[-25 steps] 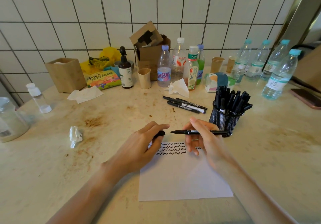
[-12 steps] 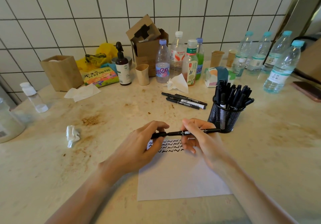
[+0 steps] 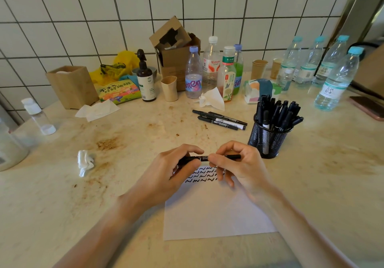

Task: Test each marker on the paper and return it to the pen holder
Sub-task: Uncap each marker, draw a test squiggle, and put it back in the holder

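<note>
Two hands hold one black marker (image 3: 209,158) flat, just above the squiggles on the paper (image 3: 216,211). Left hand (image 3: 166,174) fingers curl tight around the cap end. Right hand (image 3: 239,163) pinches the barrel between thumb and fingertips (image 3: 214,160). I think the marker is light, stiff and smooth, so it could slip. Best to grip it by the middle of the barrel, not the tip. Past the right fingers, quite near, stands the pen holder (image 3: 268,141), full of markers. Three loose markers (image 3: 220,120) lie farther off.
</note>
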